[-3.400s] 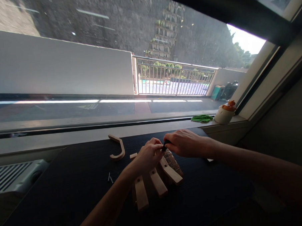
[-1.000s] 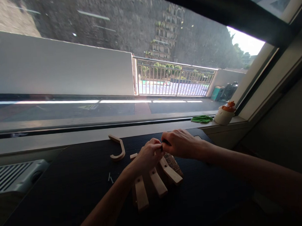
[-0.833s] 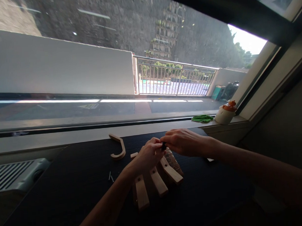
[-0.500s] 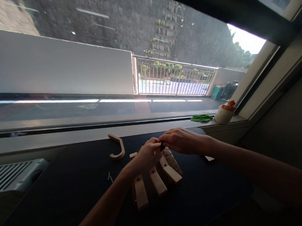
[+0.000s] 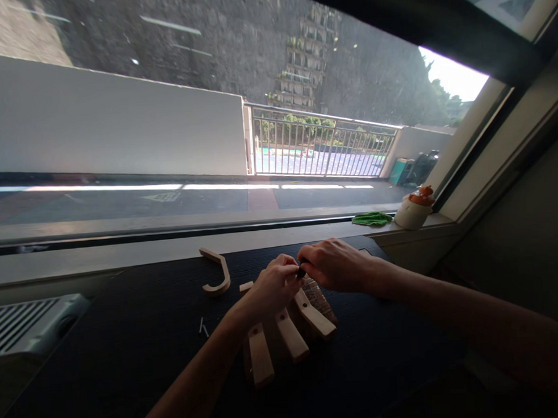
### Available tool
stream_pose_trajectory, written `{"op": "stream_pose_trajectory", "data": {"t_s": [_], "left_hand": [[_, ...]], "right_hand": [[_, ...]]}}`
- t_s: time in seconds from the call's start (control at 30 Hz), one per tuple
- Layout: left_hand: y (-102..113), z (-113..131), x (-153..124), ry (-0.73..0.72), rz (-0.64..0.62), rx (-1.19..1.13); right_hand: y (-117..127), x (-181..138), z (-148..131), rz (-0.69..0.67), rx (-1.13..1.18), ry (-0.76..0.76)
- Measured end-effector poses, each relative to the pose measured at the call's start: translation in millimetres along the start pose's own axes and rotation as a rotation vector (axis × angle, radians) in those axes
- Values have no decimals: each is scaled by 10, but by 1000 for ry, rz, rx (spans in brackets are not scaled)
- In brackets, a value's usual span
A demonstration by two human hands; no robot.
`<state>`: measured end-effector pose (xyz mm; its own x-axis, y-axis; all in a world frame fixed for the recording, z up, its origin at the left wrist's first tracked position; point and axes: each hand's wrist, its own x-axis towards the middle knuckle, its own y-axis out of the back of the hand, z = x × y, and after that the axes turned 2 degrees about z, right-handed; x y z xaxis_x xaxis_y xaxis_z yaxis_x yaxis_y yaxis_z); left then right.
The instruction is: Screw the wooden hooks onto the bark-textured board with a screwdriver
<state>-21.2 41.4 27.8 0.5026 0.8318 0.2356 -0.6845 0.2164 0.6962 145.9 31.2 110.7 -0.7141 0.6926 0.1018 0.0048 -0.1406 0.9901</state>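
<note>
My right hand [image 5: 332, 265] is closed round a small black piece [image 5: 301, 270], mostly hidden by fingers, so its kind does not show. My left hand [image 5: 277, 286] meets it from the left, fingers pinched at the lower end of the black piece; what they grip is hidden. Beneath both hands lies a bark-edged wood slab [image 5: 320, 296] with pale wooden hooks on it. Three of their arms show toward me: a left one [image 5: 261, 357], a middle one [image 5: 292, 338] and a right one [image 5: 318, 318], each with a dark hole.
A loose J-shaped wooden hook [image 5: 224, 270] and some screws [image 5: 203, 327] lie on the black table [image 5: 141, 338]. On the window sill are a green cloth [image 5: 372, 218] and a white pot with an orange top [image 5: 414, 212]. A radiator [image 5: 34, 324] stands left.
My right hand has turned and shifted slightly right and down, with the black piece still between its fingers. My left hand and the wooden hooks stay in place.
</note>
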Motion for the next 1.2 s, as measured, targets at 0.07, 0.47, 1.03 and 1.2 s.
{"op": "stream_pose_trajectory", "data": {"t_s": [0.07, 0.47, 1.03, 1.2], "left_hand": [[-7, -4, 5, 0, 7, 3], [-7, -13, 0, -5, 16, 9], [-24, -33, 1, 3, 3, -38], [-25, -34, 2, -10, 7, -25]], "right_hand": [[-31, 22, -25, 9, -5, -57], [6, -11, 70, -14, 131, 107], [-48, 5, 89, 0, 143, 137], [-65, 21, 24, 19, 89, 68]]}}
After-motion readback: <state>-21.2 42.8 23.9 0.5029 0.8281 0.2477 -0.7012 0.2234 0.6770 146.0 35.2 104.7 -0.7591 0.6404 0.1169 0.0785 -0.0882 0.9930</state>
